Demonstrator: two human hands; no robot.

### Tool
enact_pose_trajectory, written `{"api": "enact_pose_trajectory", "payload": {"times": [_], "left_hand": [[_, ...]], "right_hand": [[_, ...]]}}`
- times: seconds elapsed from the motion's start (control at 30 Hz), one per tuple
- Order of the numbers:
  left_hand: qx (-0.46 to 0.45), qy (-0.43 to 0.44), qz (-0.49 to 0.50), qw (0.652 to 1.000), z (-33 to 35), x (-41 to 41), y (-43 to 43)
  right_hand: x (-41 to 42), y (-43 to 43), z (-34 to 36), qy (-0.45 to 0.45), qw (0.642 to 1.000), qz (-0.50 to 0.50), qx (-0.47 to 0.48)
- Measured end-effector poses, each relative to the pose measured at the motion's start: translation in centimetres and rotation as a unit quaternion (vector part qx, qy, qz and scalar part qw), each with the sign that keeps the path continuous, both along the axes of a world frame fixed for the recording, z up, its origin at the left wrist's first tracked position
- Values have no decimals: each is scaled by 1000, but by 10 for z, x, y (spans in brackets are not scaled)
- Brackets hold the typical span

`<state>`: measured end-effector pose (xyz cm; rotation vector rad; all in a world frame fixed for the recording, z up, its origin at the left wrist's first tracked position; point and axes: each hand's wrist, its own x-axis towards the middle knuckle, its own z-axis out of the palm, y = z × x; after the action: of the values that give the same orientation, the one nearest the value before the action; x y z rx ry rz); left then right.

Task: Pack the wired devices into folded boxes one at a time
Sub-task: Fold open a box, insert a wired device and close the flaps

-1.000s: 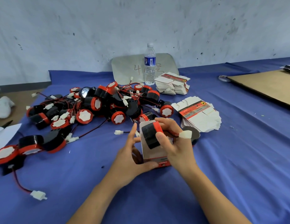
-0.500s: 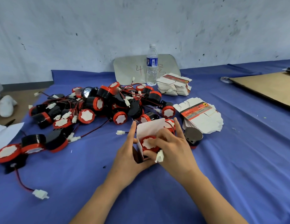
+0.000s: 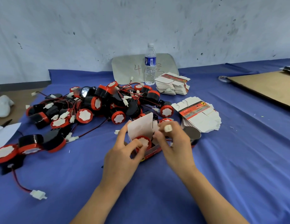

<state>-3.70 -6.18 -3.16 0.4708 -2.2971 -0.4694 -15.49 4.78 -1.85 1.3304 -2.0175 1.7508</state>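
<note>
Readable writing: only a red handwritten "4" on the grey board (image 3: 125,68), upper centre; the marks after it are illegible. The one water bottle (image 3: 150,65) has a blue label with a barcode, print too small to read. Two flat-box stacks (image 3: 201,117), red/black print with a yellow logo, unreadable. One open box (image 3: 141,126) at centre frame with one device (image 3: 143,141) seated inside, white face up. Device pile (image 3: 95,104) left of centre, too tangled to count. Left hand (image 3: 123,157) curls round the box's near-left wall. Right hand (image 3: 175,143) pinches the white connector (image 3: 168,128) just above the box's right side.

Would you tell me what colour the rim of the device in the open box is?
The rim is red; the head view shows it best.
</note>
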Motion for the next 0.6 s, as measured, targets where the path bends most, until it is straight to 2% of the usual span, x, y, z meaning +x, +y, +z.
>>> {"api": "enact_pose_trajectory", "payload": {"times": [0.1, 0.23, 0.47, 0.6], "left_hand": [[-20, -30, 8, 999, 1, 0, -1], [-22, -37, -3, 999, 2, 0, 0], [6, -55, -18, 998, -2, -1, 1], [23, -43, -23, 999, -4, 0, 0]], "right_hand": [[-6, 0, 1, 30, 993, -88, -68], [-3, 2, -3, 7, 996, -75, -51], [-1, 2, 1, 149, 977, -143, -51], [-2, 2, -1, 110, 984, -128, -55]]}}
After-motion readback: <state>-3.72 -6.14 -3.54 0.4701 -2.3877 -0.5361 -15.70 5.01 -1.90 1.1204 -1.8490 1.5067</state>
